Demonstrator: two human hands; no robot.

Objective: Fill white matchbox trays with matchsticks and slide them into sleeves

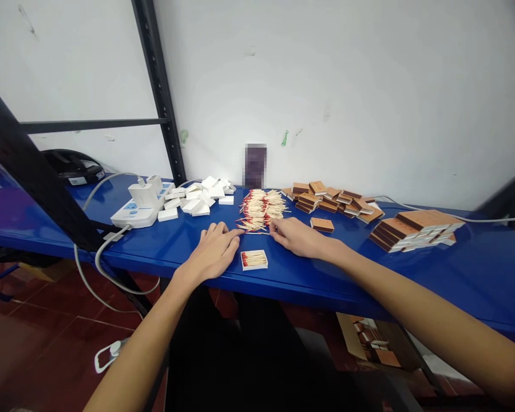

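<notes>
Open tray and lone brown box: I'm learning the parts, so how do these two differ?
The open tray is white and shows red-tipped matches; the lone brown box shows no contents. The tray lies beside the left hand near the front edge; the box lies farther back, beyond the right hand. Both lie flat on the blue table.

**Light and picture quality**

Bright, even indoor light, soft and diffuse. White wall (347, 86) evenly lit. Glossy blue tabletop (476, 269) shows a pale sheen, purple at its left end. Faint short shadows under left hand (212, 252) and right hand (298, 237). Floor (34, 343) dim. Wide-angle bend: rack post (158, 86) leans, the tabletop's front edge bows. Pixelated patch (255, 166) at the back edge.
</notes>
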